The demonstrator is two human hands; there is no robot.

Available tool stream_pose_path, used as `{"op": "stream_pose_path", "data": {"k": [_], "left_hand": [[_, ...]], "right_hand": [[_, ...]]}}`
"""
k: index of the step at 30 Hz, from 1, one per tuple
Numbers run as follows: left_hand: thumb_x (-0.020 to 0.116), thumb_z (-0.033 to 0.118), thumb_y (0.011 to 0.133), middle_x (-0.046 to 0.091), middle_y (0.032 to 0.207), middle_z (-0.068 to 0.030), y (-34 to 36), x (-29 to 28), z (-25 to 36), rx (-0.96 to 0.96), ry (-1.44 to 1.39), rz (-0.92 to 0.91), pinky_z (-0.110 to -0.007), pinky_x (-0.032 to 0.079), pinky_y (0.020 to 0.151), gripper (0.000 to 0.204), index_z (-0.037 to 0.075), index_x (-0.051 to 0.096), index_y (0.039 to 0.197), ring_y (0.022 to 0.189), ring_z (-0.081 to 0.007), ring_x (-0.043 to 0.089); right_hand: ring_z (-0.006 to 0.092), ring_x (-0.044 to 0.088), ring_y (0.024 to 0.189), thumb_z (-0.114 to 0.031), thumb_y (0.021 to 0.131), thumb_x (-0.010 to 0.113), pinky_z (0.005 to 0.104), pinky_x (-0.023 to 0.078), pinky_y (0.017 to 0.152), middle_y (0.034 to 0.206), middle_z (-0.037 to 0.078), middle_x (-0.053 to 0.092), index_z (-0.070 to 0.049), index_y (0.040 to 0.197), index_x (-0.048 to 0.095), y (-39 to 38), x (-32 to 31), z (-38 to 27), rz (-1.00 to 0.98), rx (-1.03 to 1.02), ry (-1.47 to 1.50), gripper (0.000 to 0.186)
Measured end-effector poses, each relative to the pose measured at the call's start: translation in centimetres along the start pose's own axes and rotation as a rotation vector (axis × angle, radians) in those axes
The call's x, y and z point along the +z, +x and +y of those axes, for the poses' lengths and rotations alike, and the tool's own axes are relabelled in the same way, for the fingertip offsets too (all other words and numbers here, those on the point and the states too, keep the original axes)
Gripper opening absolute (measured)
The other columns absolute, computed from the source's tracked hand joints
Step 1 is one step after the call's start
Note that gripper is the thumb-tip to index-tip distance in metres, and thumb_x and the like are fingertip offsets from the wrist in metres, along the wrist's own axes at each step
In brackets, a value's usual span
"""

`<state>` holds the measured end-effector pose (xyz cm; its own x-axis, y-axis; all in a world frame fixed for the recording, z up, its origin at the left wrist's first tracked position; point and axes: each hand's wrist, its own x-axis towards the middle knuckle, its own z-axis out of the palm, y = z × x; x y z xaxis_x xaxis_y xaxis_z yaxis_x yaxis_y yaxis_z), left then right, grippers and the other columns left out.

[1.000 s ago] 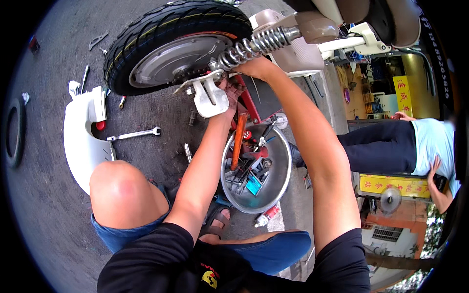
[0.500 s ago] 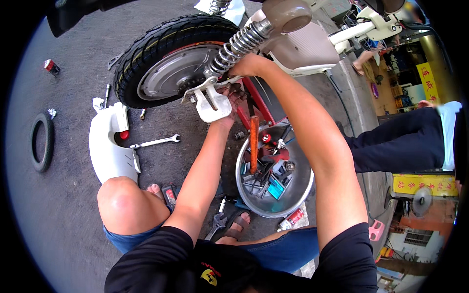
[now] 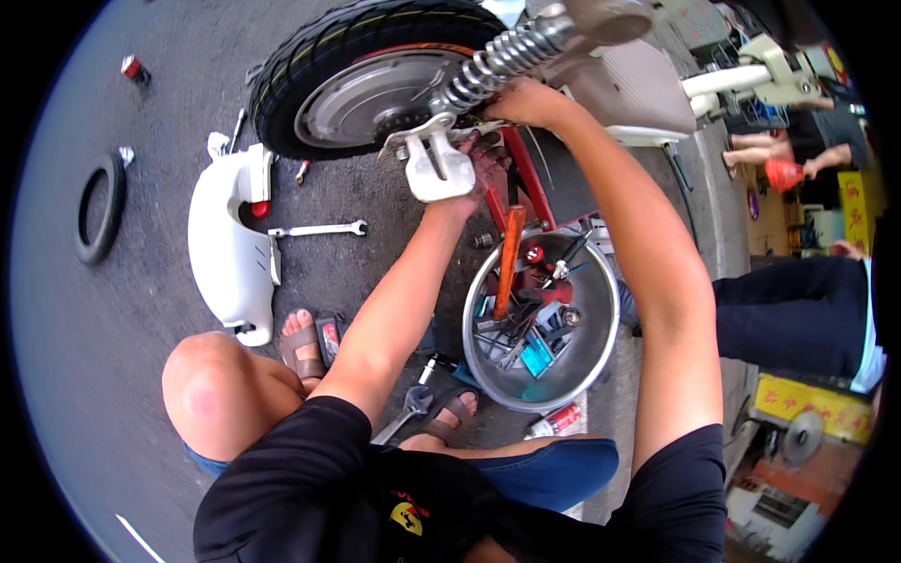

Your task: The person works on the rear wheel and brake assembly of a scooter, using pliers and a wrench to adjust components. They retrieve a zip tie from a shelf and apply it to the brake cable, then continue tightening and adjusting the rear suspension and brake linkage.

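Observation:
The rear wheel (image 3: pixel 375 98) of a scooter lies across the top, with a coil-spring shock absorber (image 3: pixel 502 66) beside its hub. Below the hub, a slotted white metal bracket (image 3: pixel 441 174) juts toward me. My left hand (image 3: pixel 484 161), blackened with grease, is closed behind this bracket; what its fingers hold is hidden. Past the lower end of the shock absorber reaches my right hand (image 3: pixel 527 103), at the inner side of the wheel. Its fingertips are mostly out of sight behind the parts there.
A steel basin (image 3: pixel 601 347) of tools, including an orange-handled tool (image 3: pixel 510 263), stands below my hands. Wrenches (image 3: pixel 324 229), a white fender (image 3: pixel 225 249), a spray can (image 3: pixel 554 421) and a loose tire (image 3: pixel 99 208) lie on the ground. Bystanders (image 3: pixel 798 300) are at right.
My view has shifted, so the wheel and bracket appear higher and farther right. Both hands stay at the hub area. Another person with a red item now shows at upper right.

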<state>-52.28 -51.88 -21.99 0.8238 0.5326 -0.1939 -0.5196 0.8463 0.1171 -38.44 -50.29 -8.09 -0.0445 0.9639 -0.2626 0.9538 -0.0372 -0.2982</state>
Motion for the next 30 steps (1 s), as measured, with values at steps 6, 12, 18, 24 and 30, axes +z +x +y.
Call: {"op": "stream_pose_path", "data": {"k": [6, 12, 18, 24, 30], "left_hand": [[0.045, 0.038, 0.091, 0.057, 0.100, -0.0156, -0.6, 0.3, -0.8, 0.029, 0.055, 0.018, -0.053, 0.046, 0.082, 0.039, 0.003, 0.048, 0.110, 0.091, -0.0352, 0.056], [0.026, 0.061, 0.088, 0.058, 0.089, -0.0186, 0.0, -0.9, -0.2, 0.038, -0.070, -0.009, -0.054, 0.048, 0.074, 0.068, 0.000, 0.051, 0.105, 0.080, -0.0385, 0.057], [0.063, 0.014, 0.079, 0.059, 0.092, -0.0160, -0.1, -0.8, 0.5, 0.057, -0.031, -0.030, -0.055, 0.049, 0.075, 0.030, 0.003, 0.051, 0.105, 0.084, -0.0373, 0.059], [0.050, 0.029, 0.086, 0.058, 0.095, -0.0177, -1.0, 0.3, 0.7, -0.046, -0.244, -0.059, -0.054, 0.048, 0.078, 0.034, 0.000, 0.050, 0.104, 0.086, -0.0379, 0.058], [0.045, 0.037, 0.088, 0.058, 0.097, -0.0173, -1.8, 1.7, 0.8, -0.011, -0.094, -0.005, -0.052, 0.048, 0.079, 0.044, -0.001, 0.049, 0.110, 0.092, -0.0374, 0.057]], "right_hand": [[0.0288, 0.059, 0.096, -0.033, 0.076, 0.059, 0.0410, 0.045, 0.084, 0.099, 0.014, 0.063, -0.008, 0.102, 0.063, -1.3, -0.3, -1.7, 0.089, -0.186, -0.706, 0.036], [0.0358, 0.061, 0.083, -0.031, 0.078, 0.054, 0.0424, 0.048, 0.077, 0.084, 0.018, 0.064, -0.005, 0.085, 0.067, -2.2, -0.5, -2.7, 0.074, 0.087, -0.377, 0.030], [0.0357, 0.057, 0.096, -0.028, 0.077, 0.054, 0.0411, 0.045, 0.085, 0.098, 0.021, 0.061, -0.004, 0.095, 0.064, -1.6, -0.6, -3.4, 0.018, 0.034, -0.359, 0.032], [0.0322, 0.055, 0.104, -0.023, 0.081, 0.050, 0.0377, 0.042, 0.091, 0.109, 0.018, 0.059, -0.006, 0.105, 0.061, -0.4, -1.3, -4.7, -0.378, -0.122, -0.949, 0.032], [0.0285, 0.054, 0.108, -0.023, 0.085, 0.045, 0.0367, 0.041, 0.094, 0.112, 0.015, 0.059, -0.009, 0.108, 0.061, -0.9, -3.2, -8.8, -0.334, 0.236, -0.415, 0.031]]}}
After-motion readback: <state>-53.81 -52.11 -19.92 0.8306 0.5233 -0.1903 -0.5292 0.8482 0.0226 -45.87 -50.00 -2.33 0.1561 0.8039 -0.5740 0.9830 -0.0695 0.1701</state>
